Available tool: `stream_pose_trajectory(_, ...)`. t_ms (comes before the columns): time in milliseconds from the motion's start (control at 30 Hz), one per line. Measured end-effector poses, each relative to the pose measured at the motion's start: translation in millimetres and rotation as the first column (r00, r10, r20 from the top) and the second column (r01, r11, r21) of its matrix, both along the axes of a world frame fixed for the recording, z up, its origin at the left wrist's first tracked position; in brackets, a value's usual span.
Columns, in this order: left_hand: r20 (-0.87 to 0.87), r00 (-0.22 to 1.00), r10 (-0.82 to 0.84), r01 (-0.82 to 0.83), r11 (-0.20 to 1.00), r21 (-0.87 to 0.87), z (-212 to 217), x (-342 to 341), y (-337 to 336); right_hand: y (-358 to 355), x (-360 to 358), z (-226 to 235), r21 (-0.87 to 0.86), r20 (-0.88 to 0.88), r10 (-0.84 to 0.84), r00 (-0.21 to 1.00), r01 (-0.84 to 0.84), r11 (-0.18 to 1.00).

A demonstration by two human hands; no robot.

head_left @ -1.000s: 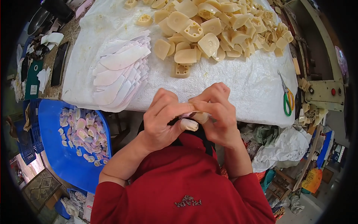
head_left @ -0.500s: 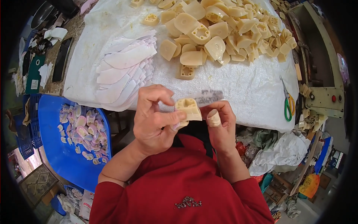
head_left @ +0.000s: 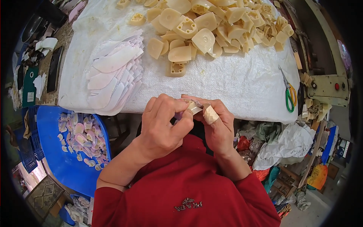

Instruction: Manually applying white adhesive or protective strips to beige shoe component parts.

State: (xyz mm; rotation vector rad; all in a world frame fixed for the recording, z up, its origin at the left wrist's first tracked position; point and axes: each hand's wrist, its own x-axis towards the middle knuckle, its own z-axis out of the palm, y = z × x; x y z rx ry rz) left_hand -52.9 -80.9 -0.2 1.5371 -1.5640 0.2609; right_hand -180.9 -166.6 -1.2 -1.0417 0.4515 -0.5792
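Observation:
Close in front of my chest, both hands meet around one cream plastic shoe heel (head_left: 195, 107). A strip of thin pinkish-white covering shows along its edge. My left hand (head_left: 163, 125) pinches the heel between thumb and fingers. My right hand (head_left: 220, 126) grips it from the other side, its thumb bent over the edge. Beige tape (head_left: 210, 114) wraps that thumb. Much of the heel is hidden by my fingers. Beyond my hands, to the left, lies a fanned stack of pinkish-white cut pieces (head_left: 115, 70). A large heap of bare cream heels (head_left: 206, 39) covers the far side.
A white woven sheet (head_left: 223, 90) covers the table. Green-and-orange-handled scissors (head_left: 289, 94) rest at its right. To the left stands a blue tub (head_left: 53, 140) with several covered heels (head_left: 85, 136). Crumpled plastic bags (head_left: 287, 143) lie at the lower right; a dark phone (head_left: 55, 69) lies far left.
The heel has been turned and drawn down between both hands, which have come together. The right hand has closed in on it. The dark grey blurred piece by the right fingers no longer shows.

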Motion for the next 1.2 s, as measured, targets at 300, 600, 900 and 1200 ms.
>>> stream_pose_trajectory(300,-0.216,0.976,0.003,0.022,0.993,0.115,-4.9,6.0,0.4,-20.6,3.5,10.6,-0.315,-0.361,0.111,0.926,-0.233,0.92)
stream_pose_trajectory(600,-0.59,0.758,-0.278,0.292,0.953,-0.075,-15.3,4.2,0.9,-63.5,6.0,0.3,-0.019,-0.168,0.498,0.851,-0.508,0.861)
stream_pose_trajectory(900,-0.543,0.831,-0.122,0.164,0.986,0.03,-16.3,2.6,-1.0,-49.8,18.1,-2.8,-0.007,-0.276,0.301,0.913,-0.315,0.949)
stream_pose_trajectory(1200,-0.932,0.354,-0.083,0.06,0.996,-0.065,-19.7,-11.6,-3.3,-42.5,11.3,-16.8,-0.497,-0.07,0.18,0.981,-0.191,0.846)
